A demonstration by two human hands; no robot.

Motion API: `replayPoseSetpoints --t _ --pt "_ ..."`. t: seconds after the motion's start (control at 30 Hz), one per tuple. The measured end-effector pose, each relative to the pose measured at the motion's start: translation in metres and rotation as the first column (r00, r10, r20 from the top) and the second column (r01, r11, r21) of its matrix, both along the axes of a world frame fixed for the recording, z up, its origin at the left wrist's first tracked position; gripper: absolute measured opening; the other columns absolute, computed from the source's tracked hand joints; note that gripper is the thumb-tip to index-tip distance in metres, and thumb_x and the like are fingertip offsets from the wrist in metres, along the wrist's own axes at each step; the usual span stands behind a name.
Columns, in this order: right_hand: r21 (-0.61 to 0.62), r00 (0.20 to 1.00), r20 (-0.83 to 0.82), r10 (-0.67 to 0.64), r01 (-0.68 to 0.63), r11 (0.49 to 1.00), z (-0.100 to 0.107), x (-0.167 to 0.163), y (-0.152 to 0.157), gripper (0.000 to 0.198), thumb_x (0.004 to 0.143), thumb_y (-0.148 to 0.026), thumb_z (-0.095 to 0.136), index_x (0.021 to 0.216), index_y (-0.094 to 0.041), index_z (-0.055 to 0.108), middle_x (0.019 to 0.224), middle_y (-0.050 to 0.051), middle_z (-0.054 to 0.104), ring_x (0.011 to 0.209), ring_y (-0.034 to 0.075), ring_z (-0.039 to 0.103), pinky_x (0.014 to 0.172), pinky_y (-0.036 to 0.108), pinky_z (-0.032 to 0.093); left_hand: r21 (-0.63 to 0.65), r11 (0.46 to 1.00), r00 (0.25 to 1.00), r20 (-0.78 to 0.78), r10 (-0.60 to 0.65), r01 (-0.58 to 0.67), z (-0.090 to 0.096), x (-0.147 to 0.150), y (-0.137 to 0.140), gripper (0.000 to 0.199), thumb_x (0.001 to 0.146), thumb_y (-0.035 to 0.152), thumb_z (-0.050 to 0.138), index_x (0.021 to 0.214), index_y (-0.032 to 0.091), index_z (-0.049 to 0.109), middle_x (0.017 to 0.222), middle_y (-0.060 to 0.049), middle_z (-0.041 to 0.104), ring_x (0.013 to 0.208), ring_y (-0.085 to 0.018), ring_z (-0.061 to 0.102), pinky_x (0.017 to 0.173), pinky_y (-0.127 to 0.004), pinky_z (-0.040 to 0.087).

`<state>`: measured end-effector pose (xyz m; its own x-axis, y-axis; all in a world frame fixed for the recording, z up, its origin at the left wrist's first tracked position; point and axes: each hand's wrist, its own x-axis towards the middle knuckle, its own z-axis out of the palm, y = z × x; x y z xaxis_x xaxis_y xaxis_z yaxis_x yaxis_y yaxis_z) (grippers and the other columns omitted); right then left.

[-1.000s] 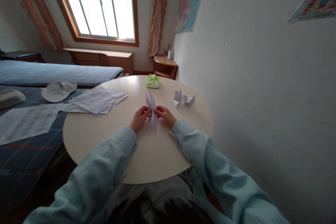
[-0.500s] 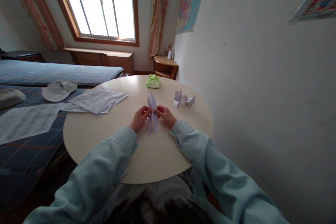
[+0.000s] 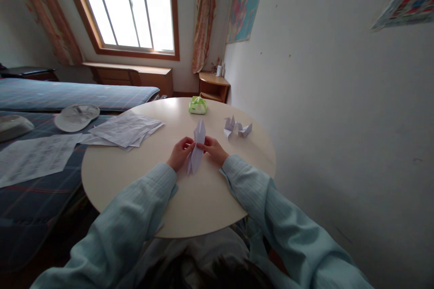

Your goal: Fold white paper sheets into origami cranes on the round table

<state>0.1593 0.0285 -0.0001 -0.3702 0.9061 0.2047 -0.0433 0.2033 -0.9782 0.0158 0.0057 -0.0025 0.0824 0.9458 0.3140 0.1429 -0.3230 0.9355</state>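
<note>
A long, pointed piece of folded white paper point(image 3: 197, 153) is held up over the middle of the round table point(image 3: 203, 207). My left hand point(image 3: 182, 151) pinches its left side near the middle, with curled fingers. From the right, my right hand point(image 3: 213, 148) grips the same paper, its thumb lying against the near face. The paper's upper tip leans slightly right and its lower end splits into two points. Two folded paper cranes point(image 3: 237, 127) stand on the table to the right, beyond my right hand.
A green-and-white tissue pack point(image 3: 197, 105) sits at the table's far side. Loose paper sheets point(image 3: 127, 128) lie at the left edge, reaching toward a plaid bed point(image 3: 30, 203). On the bed is a pale cap point(image 3: 77, 117). A white wall point(image 3: 339, 122) runs along the right.
The folded paper has turned and tilted between my hands: its top has moved right, its bottom left, and a broader face now shows. Both hands keep almost the same place.
</note>
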Motion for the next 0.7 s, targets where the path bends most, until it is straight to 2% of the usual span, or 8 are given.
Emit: replayPoseSetpoints --t 0.43,0.7 --pt "0.015 1.000 0.000 -0.004 0.004 1.000 0.0006 -0.0001 -0.0009 0.038 0.054 -0.043 0.067 0.075 -0.014 0.053 0.063 -0.002 0.053 0.054 0.008 0.045 0.048 0.021 0.033 -0.022 0.999 0.998 0.053 0.038 -0.037 0.0036 0.0014 -0.0034 0.027 0.061 0.040 0.061 0.069 0.016 0.052 0.063 0.002 0.052 0.055 -0.009 0.049 0.050 -0.021 0.039" --pt "0.016 1.000 0.000 -0.014 0.014 1.000 -0.0003 -0.0002 -0.0003 0.039 0.055 -0.044 0.066 0.078 -0.014 0.055 0.065 -0.001 0.056 0.055 0.008 0.046 0.048 0.020 0.033 -0.027 1.000 0.998 0.066 -0.003 0.004 0.0060 0.0004 -0.0043 0.028 0.063 0.042 0.059 0.072 0.015 0.056 0.063 0.002 0.054 0.056 -0.010 0.049 0.052 -0.022 0.038"
